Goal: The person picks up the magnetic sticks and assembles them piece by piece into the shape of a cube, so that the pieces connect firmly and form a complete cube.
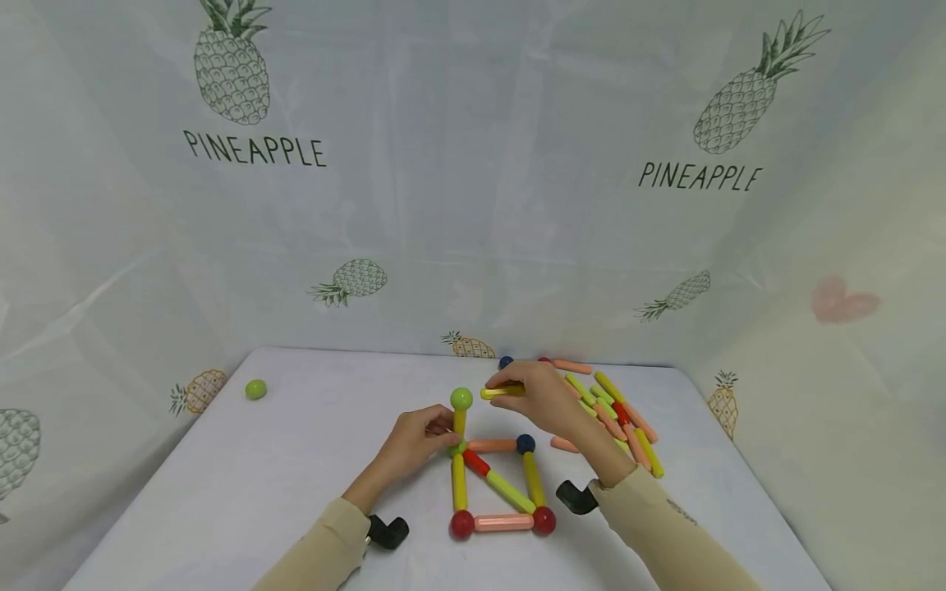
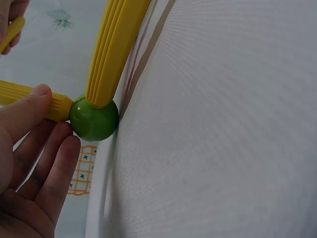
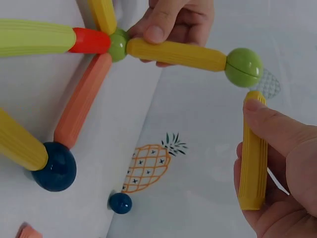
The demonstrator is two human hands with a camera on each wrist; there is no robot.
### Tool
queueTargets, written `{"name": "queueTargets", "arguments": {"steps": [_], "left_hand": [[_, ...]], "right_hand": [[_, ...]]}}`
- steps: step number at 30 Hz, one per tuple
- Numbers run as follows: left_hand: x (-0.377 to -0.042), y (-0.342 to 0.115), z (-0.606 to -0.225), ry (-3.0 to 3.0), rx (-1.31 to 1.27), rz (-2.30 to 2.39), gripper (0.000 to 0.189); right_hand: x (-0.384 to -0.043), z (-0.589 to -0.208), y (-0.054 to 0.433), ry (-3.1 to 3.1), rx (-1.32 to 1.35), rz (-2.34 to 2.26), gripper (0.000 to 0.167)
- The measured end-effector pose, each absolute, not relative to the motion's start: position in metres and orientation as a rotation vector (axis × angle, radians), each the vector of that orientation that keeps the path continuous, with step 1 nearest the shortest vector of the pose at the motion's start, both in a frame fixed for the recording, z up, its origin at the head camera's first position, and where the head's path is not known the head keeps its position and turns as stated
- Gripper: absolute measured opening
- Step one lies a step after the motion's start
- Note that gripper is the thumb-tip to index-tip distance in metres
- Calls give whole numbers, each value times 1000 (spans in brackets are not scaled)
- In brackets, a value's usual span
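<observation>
A square frame of rods and balls lies on the table, with a red-and-lime diagonal (image 1: 510, 492) across it. From its far-left green ball (image 3: 118, 45) a yellow rod (image 3: 176, 53) stands upright, topped by a light green ball (image 1: 461, 399). My left hand (image 1: 420, 443) grips that upright rod near its lower end, thumb on one side. My right hand (image 1: 539, 398) pinches a loose yellow rod (image 3: 254, 153) between thumb and fingers. In the right wrist view one end of this rod is close to the top green ball; whether they touch I cannot tell.
Several loose yellow, lime, orange and red rods (image 1: 613, 419) are piled at the table's right. A blue ball (image 1: 506, 362) and a red ball (image 1: 544, 360) sit at the far edge. One green ball (image 1: 255, 389) lies far left. A pineapple-print sheet (image 1: 473, 205) hangs behind.
</observation>
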State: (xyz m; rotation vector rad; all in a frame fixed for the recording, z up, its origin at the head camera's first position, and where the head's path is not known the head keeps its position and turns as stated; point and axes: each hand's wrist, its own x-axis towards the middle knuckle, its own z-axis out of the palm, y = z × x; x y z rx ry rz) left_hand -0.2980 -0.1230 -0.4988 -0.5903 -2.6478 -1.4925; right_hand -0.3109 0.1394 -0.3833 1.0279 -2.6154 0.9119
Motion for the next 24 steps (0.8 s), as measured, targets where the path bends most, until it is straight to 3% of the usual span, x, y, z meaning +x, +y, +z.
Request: {"name": "queueTargets", "arguments": {"steps": [13,24], "left_hand": [[-300,-124,-501,-2638,-619,-1483,20],[-294,-120,-478,-2462,-515,-1503,37]], "right_hand": [[-316,-387,125,-2602,1089,918,20],[-317,-392,125,-2603,1090,951,19]]}}
